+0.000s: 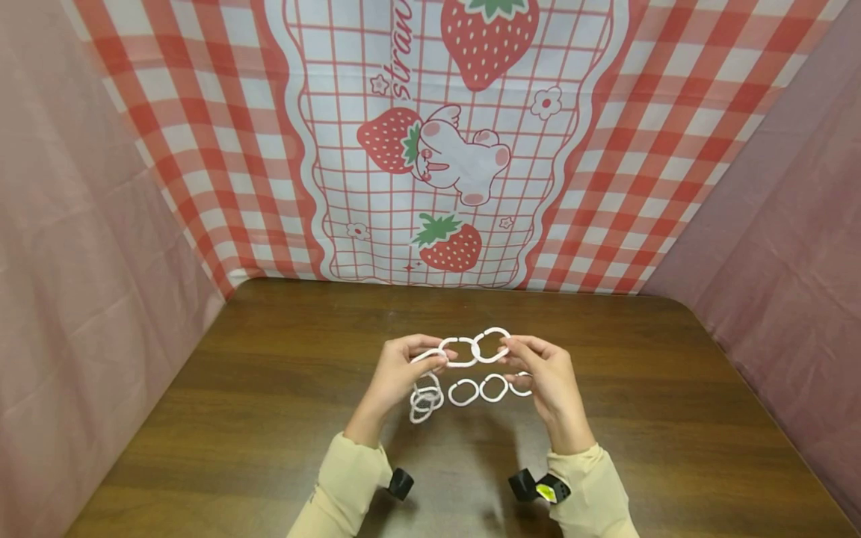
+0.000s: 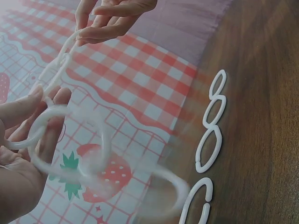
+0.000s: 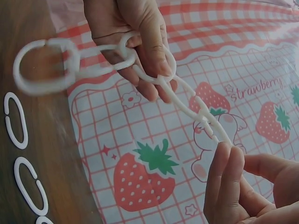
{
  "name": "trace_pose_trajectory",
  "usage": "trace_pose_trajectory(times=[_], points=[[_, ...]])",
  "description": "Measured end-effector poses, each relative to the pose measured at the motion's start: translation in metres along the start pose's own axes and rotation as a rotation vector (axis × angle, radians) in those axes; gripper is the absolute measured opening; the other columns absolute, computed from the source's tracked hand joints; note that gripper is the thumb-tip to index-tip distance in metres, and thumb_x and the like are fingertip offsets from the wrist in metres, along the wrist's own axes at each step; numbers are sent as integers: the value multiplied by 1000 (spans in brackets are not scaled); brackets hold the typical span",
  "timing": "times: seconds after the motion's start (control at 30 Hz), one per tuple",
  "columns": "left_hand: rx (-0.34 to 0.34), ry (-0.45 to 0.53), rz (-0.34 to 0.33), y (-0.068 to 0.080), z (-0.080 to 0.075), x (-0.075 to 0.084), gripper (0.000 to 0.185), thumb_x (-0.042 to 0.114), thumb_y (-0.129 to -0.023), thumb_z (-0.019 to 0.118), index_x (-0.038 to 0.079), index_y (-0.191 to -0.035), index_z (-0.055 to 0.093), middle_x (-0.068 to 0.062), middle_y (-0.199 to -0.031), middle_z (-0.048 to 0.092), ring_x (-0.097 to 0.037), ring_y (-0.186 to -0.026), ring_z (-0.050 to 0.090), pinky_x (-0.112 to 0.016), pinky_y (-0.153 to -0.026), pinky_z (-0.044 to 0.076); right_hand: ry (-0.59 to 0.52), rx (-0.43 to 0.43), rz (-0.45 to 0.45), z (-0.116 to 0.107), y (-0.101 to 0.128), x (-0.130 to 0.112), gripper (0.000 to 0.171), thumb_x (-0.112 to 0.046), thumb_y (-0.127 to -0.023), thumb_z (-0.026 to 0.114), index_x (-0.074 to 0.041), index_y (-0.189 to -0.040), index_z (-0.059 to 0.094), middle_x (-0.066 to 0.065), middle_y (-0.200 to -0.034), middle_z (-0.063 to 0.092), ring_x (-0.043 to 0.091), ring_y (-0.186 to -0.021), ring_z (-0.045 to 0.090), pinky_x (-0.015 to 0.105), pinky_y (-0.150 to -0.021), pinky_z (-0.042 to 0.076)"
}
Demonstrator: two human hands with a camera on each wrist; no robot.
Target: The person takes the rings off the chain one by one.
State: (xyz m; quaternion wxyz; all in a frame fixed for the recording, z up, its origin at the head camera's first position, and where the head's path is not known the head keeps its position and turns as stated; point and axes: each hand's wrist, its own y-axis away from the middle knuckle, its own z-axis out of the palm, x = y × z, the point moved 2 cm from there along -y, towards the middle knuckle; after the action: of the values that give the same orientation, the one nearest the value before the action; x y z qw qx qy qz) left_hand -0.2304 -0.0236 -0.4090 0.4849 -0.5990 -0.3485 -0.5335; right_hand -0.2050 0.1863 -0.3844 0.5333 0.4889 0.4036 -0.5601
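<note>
A chain of white plastic oval rings [image 1: 474, 348] is held level above the wooden table [image 1: 269, 403]. My left hand [image 1: 440, 357] pinches its left end, and several linked rings [image 1: 425, 400] dangle below that hand. My right hand [image 1: 511, 350] pinches the rightmost ring. In the left wrist view the left hand [image 2: 44, 100] holds a ring [image 2: 70, 140] with thumb and fingers, and the right hand [image 2: 81, 35] pinches the far end. From the right wrist, the right hand [image 3: 229, 151] grips the chain [image 3: 196, 105] and the left hand [image 3: 154, 74] holds the other end.
Three loose white rings [image 1: 493, 388] lie in a row on the table under the hands, seen also as loose rings [image 2: 210, 149] and loose rings [image 3: 16, 119]. A strawberry-print cloth [image 1: 444, 149] hangs behind, with pink cloth walls [image 1: 81, 246] at both sides.
</note>
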Motion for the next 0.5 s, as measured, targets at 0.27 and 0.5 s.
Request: trace_pose_trajectory(times=[0.27,0.5], points=[[37,-11,7,-1,-2,-2,27,-7,-86,65,-19,-110,61,-36,-101,66,-17,-79,73,-42,-76,60,21,-30,14,-1,0,0,32,-2,-94,55,-22,-75,71,-6,-70,70,4,-65,67,16,-51,55],[28,-54,16,-1,0,-1,27,-5,-86,66,-17,-110,64,-34,-101,67,-4,-72,70,-39,-74,61,63,-57,24,1,0,3,28,-4,-94,58,-22,-76,71,-8,-69,69,2,-62,65,17,-52,56]])
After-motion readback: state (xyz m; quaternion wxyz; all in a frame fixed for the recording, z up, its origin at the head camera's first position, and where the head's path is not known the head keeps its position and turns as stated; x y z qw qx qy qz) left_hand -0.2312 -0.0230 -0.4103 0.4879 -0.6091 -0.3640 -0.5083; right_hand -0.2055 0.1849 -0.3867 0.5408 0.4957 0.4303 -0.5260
